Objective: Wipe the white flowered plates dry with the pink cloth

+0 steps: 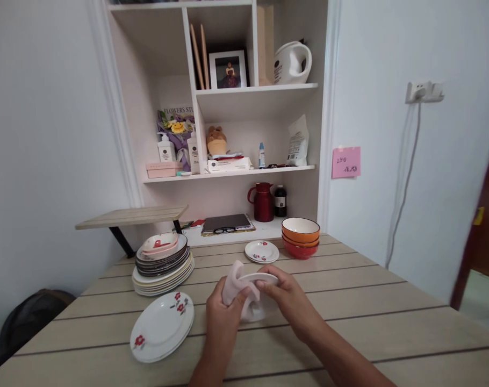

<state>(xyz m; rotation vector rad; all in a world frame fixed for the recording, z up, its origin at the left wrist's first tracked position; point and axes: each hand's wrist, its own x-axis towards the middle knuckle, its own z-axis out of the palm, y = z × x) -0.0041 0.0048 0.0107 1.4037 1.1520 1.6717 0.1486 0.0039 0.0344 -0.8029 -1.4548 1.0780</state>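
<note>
My left hand (225, 310) is closed around a pale pink cloth (230, 285), which it presses against a small white plate (264, 278). On the other side, my right hand (287, 295) pinches the rim of that plate, thumb on top. The plate is tilted above the wooden table, and the cloth covers much of it. Just beyond my hands lies a short stack of small flowered plates (262, 251). Left of my left hand sits a stack of larger white plates (163, 326) with red flowers.
At the back left, a tall stack of plates (164, 266) carries small pink-edged dishes (159, 243). Orange and red bowls (301, 236) are stacked at the back right. Behind the table, a shelf holds a red jug (263, 202), a dark bottle (280, 201) and a laptop (226, 222).
</note>
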